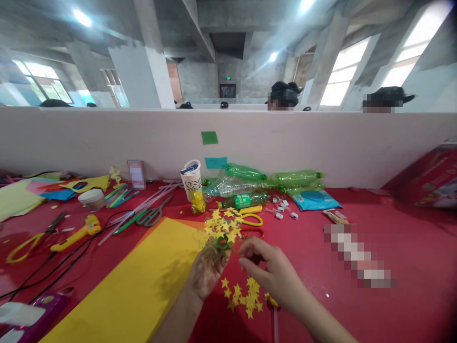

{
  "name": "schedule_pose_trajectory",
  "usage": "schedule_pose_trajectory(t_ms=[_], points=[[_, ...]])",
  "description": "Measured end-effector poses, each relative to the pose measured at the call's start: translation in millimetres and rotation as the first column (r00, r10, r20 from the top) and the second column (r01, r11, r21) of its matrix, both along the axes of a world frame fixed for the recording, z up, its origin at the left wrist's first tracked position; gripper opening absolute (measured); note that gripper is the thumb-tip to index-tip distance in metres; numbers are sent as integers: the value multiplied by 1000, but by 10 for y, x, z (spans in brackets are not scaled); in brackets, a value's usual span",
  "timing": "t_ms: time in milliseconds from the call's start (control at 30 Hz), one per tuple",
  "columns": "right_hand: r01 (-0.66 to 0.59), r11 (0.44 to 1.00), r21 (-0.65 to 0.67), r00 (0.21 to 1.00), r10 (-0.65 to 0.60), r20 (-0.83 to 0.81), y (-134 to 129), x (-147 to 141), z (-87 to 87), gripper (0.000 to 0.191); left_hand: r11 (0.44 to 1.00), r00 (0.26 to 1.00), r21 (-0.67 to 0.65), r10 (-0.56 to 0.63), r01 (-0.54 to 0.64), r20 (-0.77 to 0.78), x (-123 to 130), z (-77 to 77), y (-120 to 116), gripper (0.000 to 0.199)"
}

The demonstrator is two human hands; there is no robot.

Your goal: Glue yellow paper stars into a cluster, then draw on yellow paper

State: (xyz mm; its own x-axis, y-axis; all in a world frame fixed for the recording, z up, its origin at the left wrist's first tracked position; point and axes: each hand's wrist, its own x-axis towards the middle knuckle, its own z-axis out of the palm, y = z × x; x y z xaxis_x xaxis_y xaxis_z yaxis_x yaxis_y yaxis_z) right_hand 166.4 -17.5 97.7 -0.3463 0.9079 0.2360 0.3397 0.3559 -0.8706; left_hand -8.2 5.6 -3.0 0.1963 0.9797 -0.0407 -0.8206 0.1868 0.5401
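My left hand (207, 270), palm turned up, is closed around a clear plastic bottle piece with a green neck ring (223, 242). Yellow paper stars (223, 223) cover the piece's far part; where its plastic ends is hard to make out. Just to the right, my right hand (266, 263) hovers with curled fingers. Its thumb and index tips are slightly apart, and I see nothing between them. Loose yellow stars (246, 297) lie on the red table below both hands. Beside them is a pale stick with a yellow top (273, 301).
Yellow card sheets (143, 281) lie left, near a yellow glue gun (76, 233), its cables and scissors (154, 215). A white cup (192, 180) and green bottles (246, 172) stand or lie before the partition (143, 136). A blue packet (316, 200) is right; people's heads show beyond.
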Motion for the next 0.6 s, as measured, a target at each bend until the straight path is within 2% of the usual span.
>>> schedule_pose_trajectory(t_ms=[100, 200, 333, 433, 600], points=[[39, 991, 128, 992, -53, 110, -9, -4, -34, 14, 997, 1000, -77, 25, -27, -16, 32, 47, -8, 21], [35, 976, 215, 988, -65, 138, -38, 7, -41, 23, 988, 999, -157, 0, -5, -37, 47, 107, 1, 10], [67, 952, 298, 979, -120, 164, -78, 33, -3, 14, 972, 998, -229, -52, 46, -19, 20, 141, 32, 13], [57, 947, 316, 946, -152, 285, -79, 49, 4, 7, 966, 997, -246, -80, 80, 8, -1, 139, 57, 16], [-11, 937, 349, 900, -143, 413, -35, 39, -80, 20, 972, 996, -219, -73, 80, 42, 28, 133, 62, 16]])
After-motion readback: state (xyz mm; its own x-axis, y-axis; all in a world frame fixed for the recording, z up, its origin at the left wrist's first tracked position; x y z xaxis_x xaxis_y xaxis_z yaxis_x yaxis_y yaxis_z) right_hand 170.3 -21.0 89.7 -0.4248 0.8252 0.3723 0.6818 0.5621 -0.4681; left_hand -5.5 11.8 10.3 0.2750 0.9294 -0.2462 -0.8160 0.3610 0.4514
